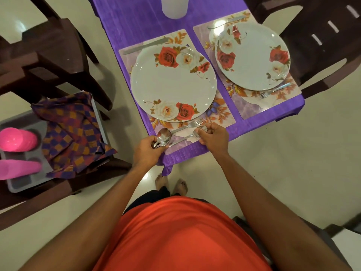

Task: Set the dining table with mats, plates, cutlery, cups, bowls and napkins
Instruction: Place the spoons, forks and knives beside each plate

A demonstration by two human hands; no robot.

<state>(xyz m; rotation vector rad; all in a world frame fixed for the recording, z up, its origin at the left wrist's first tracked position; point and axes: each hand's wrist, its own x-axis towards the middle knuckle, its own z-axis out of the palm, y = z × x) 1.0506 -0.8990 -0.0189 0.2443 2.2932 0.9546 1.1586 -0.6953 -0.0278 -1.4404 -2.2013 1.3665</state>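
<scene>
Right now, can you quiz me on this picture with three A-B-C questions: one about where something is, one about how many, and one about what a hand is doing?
1. Where are the pink cups?
A) on the grey tray
B) on a shelf
C) on the floor

2. How many plates are on the table?
A) one
B) two
C) four

3. What is the left hand doing?
A) lying flat
B) holding a cup
C) gripping a spoon

Answers:
1 A: both cups are on the tray, left of the table.
2 B: two rose plates sit side by side.
3 C: its fingers curl round the spoon, with the bowl showing above them.
</scene>
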